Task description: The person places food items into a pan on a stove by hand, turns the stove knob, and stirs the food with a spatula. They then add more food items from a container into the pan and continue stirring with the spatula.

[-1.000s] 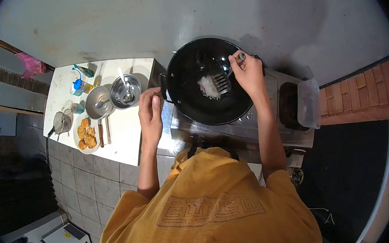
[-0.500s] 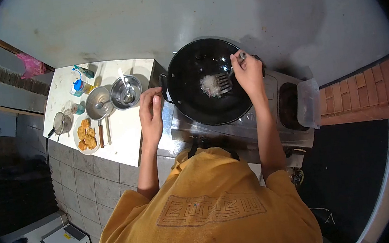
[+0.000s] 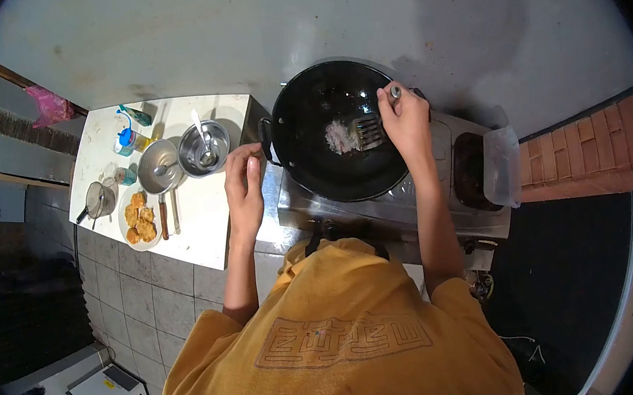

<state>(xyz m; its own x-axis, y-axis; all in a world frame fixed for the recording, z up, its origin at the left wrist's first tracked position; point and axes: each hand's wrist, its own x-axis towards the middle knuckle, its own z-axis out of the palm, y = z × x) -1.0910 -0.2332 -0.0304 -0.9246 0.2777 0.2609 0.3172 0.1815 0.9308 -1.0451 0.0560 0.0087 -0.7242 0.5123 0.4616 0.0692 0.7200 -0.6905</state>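
Note:
A black wok [image 3: 345,175] rests on the stove. Chopped, pale pieces that look like onion [image 3: 339,138] lie together in its middle. My right hand [image 3: 406,122], over the wok's right side, is closed around the handle of a slotted metal spatula [image 3: 368,133]. The slotted head lies on the wok's bottom, just right of the pieces. At the wok's left, my left hand [image 3: 242,184] is open, thumb apart from the fingers, holding nothing. Its fingertips are right by the wok's left loop handle [image 3: 266,142].
On the white table [image 3: 200,229] at left stand a steel bowl with spoons [image 3: 193,162], another metal bowl [image 3: 151,176], a plate of fried pieces [image 3: 139,220], a knife [image 3: 163,216], a strainer [image 3: 96,201] and jars. A clear plastic container [image 3: 500,169] sits at the stove's right end.
The spatula head has shifted slightly right, away from the chopped pieces, and shows flatter. My right hand has barely moved. My left hand stays beside the wok handle.

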